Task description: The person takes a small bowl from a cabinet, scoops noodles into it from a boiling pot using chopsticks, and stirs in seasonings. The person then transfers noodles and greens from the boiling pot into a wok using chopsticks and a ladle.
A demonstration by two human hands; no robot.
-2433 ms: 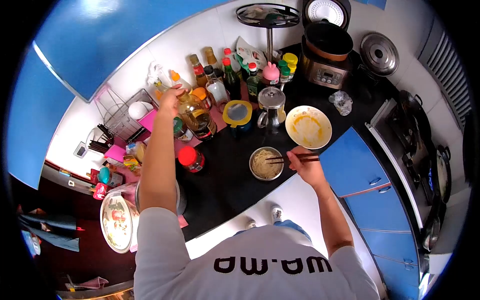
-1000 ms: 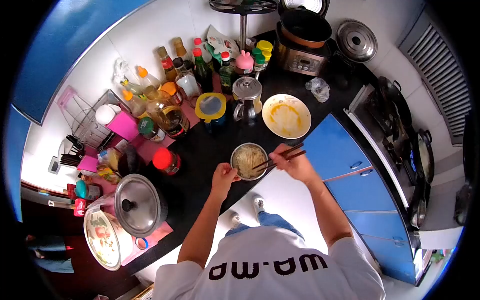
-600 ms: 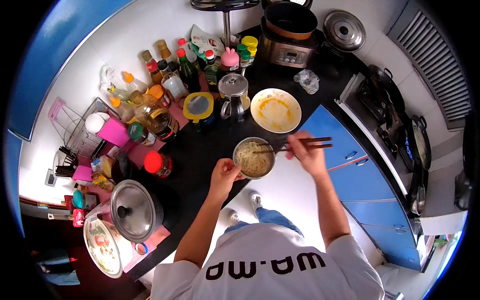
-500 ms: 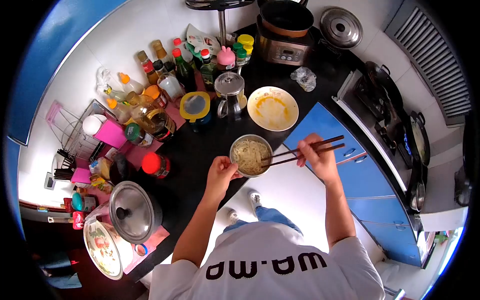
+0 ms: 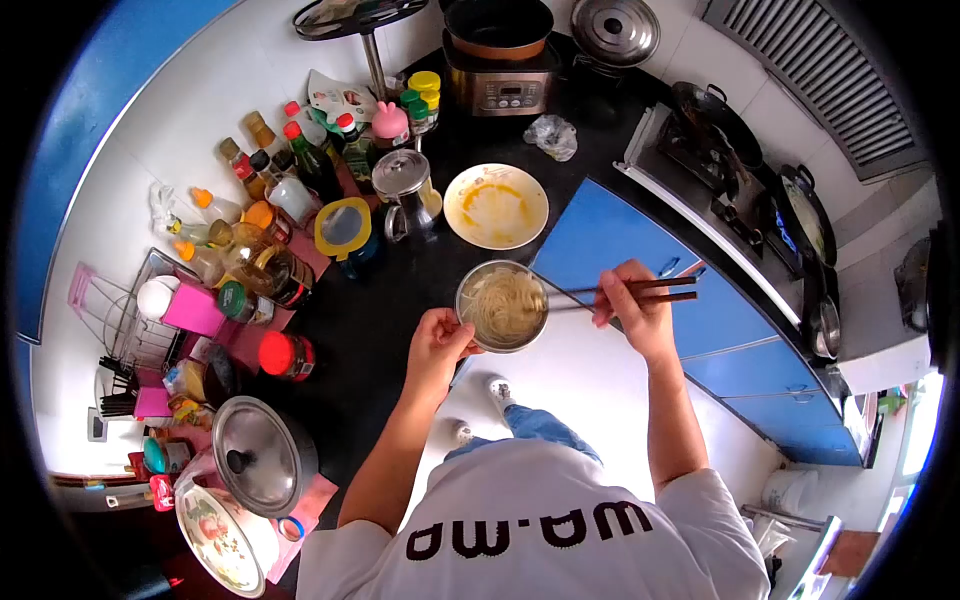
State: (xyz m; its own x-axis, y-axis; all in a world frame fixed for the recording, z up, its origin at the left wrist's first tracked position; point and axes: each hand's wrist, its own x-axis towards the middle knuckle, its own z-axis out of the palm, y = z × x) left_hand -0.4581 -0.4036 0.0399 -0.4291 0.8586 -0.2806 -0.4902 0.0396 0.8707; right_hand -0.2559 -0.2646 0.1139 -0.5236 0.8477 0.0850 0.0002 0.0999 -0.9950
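Observation:
My left hand point(image 5: 441, 345) is closed on the left rim of a small metal bowl point(image 5: 503, 348). Pale noodles point(image 5: 497, 305) lie in the bowl, which is near the front edge of the black counter. In my right hand point(image 5: 635, 300), to the bowl's right, is a pair of dark chopsticks point(image 5: 668, 290). Their tips reach into the right side of the bowl and are blurred there. Just behind the bowl sits a white plate point(image 5: 496, 228) with yellow residue.
Several bottles and jars point(image 5: 290, 195), a metal pot point(image 5: 405, 195) and a red-lidded jar point(image 5: 286, 355) stand on the left part of the counter. A lidded pot point(image 5: 262, 455) is at the lower left, a cooker point(image 5: 505, 90) at the back, a stove point(image 5: 690, 150) on the right.
My left hand has left the large oil bottle and taken hold of the bowl's rim. The chopsticks have moved about in the noodles. The view has shifted to the right.

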